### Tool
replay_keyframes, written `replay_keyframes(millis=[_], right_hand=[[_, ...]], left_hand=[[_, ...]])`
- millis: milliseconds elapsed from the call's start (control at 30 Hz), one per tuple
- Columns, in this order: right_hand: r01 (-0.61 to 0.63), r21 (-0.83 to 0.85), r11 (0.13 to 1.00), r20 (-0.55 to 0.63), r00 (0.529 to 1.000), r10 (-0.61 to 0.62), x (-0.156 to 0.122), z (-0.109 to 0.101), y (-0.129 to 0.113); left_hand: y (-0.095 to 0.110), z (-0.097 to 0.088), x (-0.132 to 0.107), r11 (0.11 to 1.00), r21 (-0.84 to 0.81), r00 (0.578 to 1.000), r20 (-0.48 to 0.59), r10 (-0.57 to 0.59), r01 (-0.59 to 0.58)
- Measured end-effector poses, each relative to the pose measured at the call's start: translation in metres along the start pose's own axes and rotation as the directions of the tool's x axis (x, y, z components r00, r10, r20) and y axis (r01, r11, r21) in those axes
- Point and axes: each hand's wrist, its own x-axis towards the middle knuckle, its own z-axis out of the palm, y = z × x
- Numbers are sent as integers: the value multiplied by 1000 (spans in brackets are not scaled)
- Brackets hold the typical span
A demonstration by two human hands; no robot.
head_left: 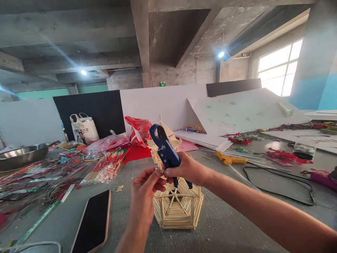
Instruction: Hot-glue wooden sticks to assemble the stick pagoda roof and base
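Note:
My right hand (pixel 187 170) is closed round the handles of a blue cutter (pixel 165 150), whose head points up. My left hand (pixel 145 191) pinches a small piece of stick at its fingertips, right beside the right thumb. Under both hands a hexagonal tower of bamboo sticks (pixel 179 207) stands on the grey table (pixel 223 228). A second stick-built piece with a pointed roof (pixel 168 137) stands just behind the cutter.
A black phone (pixel 93 221) lies face up at the near left. Packs of sticks (pixel 105 167) and coloured litter cover the left side, with a steel bowl (pixel 22 154) beyond. A yellow glue gun (pixel 230 160) and black cable (pixel 279 184) lie on the right. White boards stand behind.

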Motion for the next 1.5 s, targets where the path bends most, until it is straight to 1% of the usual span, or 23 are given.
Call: replay_keyframes(millis=[167, 267, 433, 600, 667, 733, 833, 933, 1033, 1100, 1200, 1333, 1367, 1433, 1500], right_hand=[[8, -104, 995, 17, 1000, -6, -4, -1, -2], [25, -148, 989, -11, 1000, -27, -4, 2, -1], [19, -174, 984, -66, 997, -31, -4, 7, 1], [-17, -192, 981, -14, 1000, 14, -7, 5, 0], [-33, -170, 985, 2, 999, 34, -8, 3, 1], [-58, -125, 990, 29, 998, 62, -8, 1, 2], [-97, -73, 993, 65, 993, 102, -7, -2, 1], [-118, -83, 990, 77, 989, 124, -7, -4, -3], [-127, -147, 981, 102, 984, 143, -8, -6, -8], [-122, -171, 978, 128, 981, 145, -10, -7, -10], [-132, -186, 974, 170, 972, 164, -11, -7, -9], [-152, -235, 960, 203, 958, 202, -12, -8, -7], [-147, -244, 958, 215, 956, 202, -12, -8, -7], [-118, -257, 959, 236, 955, 180, -12, -10, -8], [-90, -276, 957, 194, 970, 147, -15, -14, -12]], left_hand=[[-3, -1, 0, 1000, 4, 1000, -16, -5, 5], [-5, -1, 1, 1000, -8, 999, -35, 6, -7], [-5, -1, 0, 1000, -4, 998, -54, 16, -16], [-7, -2, -1, 999, 1, 998, -40, 49, -49], [-8, -2, 0, 999, -2, 998, -29, 47, -47], [-8, -3, 0, 1000, 0, 1000, 9, 22, -22], [-1, -4, 0, 998, 49, 995, 100, -32, 27], [13, -7, 2, 991, 130, 986, 164, -42, 20], [26, -11, 7, 959, 281, 967, 236, -100, 31], [31, -12, 10, 921, 387, 954, 259, -149, 39], [34, -14, 13, 882, 469, 939, 278, -200, 49], [33, -15, 14, 861, 501, 914, 307, -266, 83], [32, -16, 13, 861, 502, 914, 304, -268, 86], [30, -17, 11, 871, 483, 930, 271, -248, 92], [28, -18, 9, 896, 433, 955, 212, -210, 101]])
